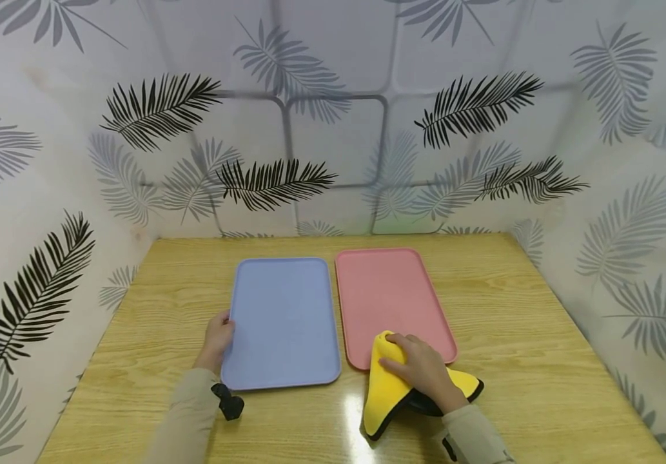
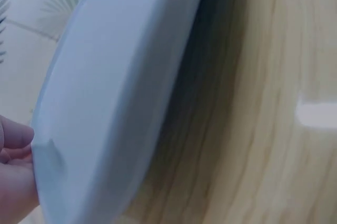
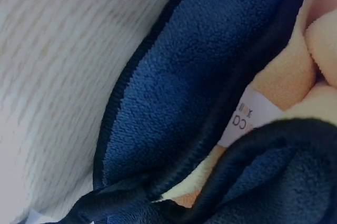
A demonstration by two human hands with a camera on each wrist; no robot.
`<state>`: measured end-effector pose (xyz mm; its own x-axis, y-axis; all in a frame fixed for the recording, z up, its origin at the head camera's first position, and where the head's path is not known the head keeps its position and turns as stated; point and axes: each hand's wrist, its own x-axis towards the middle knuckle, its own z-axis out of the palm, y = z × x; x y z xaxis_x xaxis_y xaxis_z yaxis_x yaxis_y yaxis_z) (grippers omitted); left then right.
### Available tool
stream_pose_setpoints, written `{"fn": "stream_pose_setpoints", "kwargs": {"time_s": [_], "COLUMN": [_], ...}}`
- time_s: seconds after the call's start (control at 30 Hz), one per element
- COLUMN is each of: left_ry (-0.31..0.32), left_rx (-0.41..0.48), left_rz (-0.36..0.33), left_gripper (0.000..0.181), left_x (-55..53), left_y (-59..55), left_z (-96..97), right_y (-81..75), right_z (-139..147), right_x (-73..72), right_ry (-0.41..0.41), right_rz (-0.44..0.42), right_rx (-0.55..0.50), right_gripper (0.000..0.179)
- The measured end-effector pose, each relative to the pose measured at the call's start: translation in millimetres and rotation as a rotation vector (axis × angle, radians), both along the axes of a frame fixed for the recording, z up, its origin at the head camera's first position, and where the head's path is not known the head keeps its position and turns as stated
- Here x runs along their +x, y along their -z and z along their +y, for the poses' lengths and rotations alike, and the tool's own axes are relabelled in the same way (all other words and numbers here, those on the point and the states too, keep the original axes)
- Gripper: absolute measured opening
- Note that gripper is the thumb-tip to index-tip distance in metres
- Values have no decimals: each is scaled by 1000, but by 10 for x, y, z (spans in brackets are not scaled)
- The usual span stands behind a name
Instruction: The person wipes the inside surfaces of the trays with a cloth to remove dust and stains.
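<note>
My left hand [image 1: 216, 338] grips the left rim of a blue rectangular tray [image 1: 283, 322]. In the left wrist view, the thumb and fingers [image 2: 16, 132] meet at the rim of the tray [image 2: 110, 66], which is tilted off the wood. My right hand [image 1: 424, 368] holds a bunched cleaning cloth [image 1: 383, 393], yellow on one side and dark on the other with black edging. The cloth lies at the near edge of a pink tray [image 1: 387, 296]. Up close, the right wrist view shows the cloth's dark blue side [image 3: 163, 92] and a white label [image 3: 247, 119]; the right hand is hidden there.
Both trays lie side by side on a wooden table [image 1: 512, 309], blue left and pink right. Walls of leaf-patterned sheeting [image 1: 333, 142] stand behind and along both sides. A black wrist device [image 1: 228, 401] sits beside the left sleeve.
</note>
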<state>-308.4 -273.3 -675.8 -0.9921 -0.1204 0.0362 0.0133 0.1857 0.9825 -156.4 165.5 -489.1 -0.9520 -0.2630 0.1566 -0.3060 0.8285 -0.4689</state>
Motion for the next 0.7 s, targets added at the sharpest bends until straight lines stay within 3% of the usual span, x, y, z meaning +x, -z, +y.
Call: {"fn": "stream_pose_setpoints", "kwargs": {"time_s": [0.03, 0.1, 0.17, 0.27, 0.37, 0.4, 0.53, 0.6, 0.63, 0.7], "left_ry": [-11, -60, -107, -163, -183, -169, -186, -173, -189, -187], "left_rx": [-25, -120, -169, -226, -241, -230, -252, -242, -245, -233], "left_rz": [-3, -49, -22, -28, -43, -53, -36, -28, 3, -44], "left_gripper": [32, 32, 30, 25, 24, 25, 21, 19, 16, 18], "left_x": [-101, -242, -302, -299, -216, -79, 32, 132, 78, 272], "left_y": [180, 396, 526, 522, 398, 169, 4, -166, -63, -447], "left_z": [-46, -64, -55, 16, 100, 170, 261, 318, 304, 436], "right_y": [3, 9, 13, 13, 11, 12, 13, 13, 13, 11], "right_z": [0, 0, 0, -3, -8, -9, -14, -16, -16, -19], "right_x": [0, 1, 2, 0, -2, -3, -4, -3, -2, 1], "right_ry": [-1, -4, -6, -7, -9, -9, -12, -14, -15, -16], "right_rz": [-1, -3, -6, -7, -7, -8, -6, -7, -8, -10], "right_rx": [1, 1, 2, 0, 4, 5, 8, 8, 8, 7], "right_gripper": [46, 46, 46, 46, 46, 45, 45, 45, 45, 45]}}
